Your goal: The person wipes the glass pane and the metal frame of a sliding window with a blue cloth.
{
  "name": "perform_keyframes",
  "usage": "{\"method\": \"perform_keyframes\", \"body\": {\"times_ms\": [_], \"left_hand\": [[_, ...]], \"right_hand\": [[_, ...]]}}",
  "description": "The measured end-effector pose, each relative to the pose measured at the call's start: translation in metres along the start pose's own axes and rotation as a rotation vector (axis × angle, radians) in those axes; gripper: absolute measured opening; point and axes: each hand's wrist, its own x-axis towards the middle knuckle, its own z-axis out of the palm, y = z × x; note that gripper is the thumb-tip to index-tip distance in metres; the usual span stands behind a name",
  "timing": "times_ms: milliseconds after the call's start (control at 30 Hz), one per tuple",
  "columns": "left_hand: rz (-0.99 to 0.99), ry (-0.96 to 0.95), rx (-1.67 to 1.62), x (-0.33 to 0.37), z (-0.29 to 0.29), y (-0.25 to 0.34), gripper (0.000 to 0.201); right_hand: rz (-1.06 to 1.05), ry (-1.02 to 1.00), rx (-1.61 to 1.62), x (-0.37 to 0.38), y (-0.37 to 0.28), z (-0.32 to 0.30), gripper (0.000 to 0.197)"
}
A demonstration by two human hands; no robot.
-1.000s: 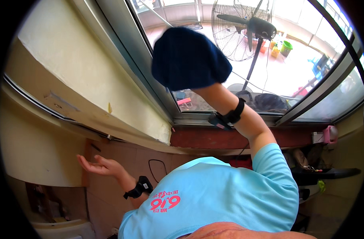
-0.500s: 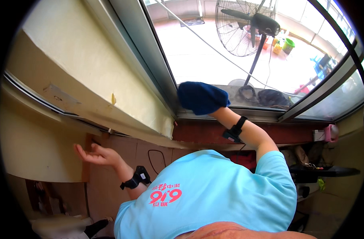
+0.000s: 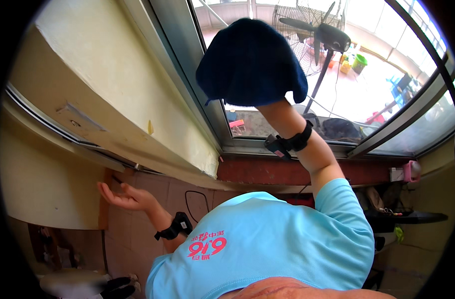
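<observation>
Up at the window, a dark blue cloth [image 3: 250, 62] is covering the right grip entirely, so I'm not able to tell whether the fingers beneath are pinching or lying flat. It's draping in loose edges, looking light, soft and floppy, nothing fragile; bunching its middle in the palm is seeming the surest hold. Whether it's touching the glass isn't showing. Down and left of it, the left grip [image 3: 128, 197] is hanging bare, palm up, fingers loosely parted, holding nothing. Just left of the cloth, the grey window frame [image 3: 185, 65] is running down toward a red-brown ledge [image 3: 267, 171], which is lying below the right grip and carrying a pink object [image 3: 412, 171] well to the right. Beyond the glass, right of the cloth, a black pedestal fan [image 3: 332, 37] is standing near a green bucket [image 3: 359, 63]. Pinkish floor tiles [image 3: 133, 234] are showing below the left grip.
</observation>
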Motion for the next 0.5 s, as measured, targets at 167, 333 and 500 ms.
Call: {"method": "perform_keyframes", "body": {"times_ms": [167,333,500], "left_hand": [[0.042,0.003,0.071,0.004,-0.014,-0.004,0.039],[0.035,-0.017,0.065,0.002,-0.004,-0.002,0.039],[0.028,-0.025,0.042,0.002,-0.002,0.001,0.039]], "right_hand": [[-0.199,-0.302,-0.141,-0.053,0.028,0.005,0.039],[0.095,-0.523,-0.366,-0.136,0.05,-0.039,0.035],[-0.139,-0.621,-0.596,-0.149,0.049,-0.062,0.035]]}}
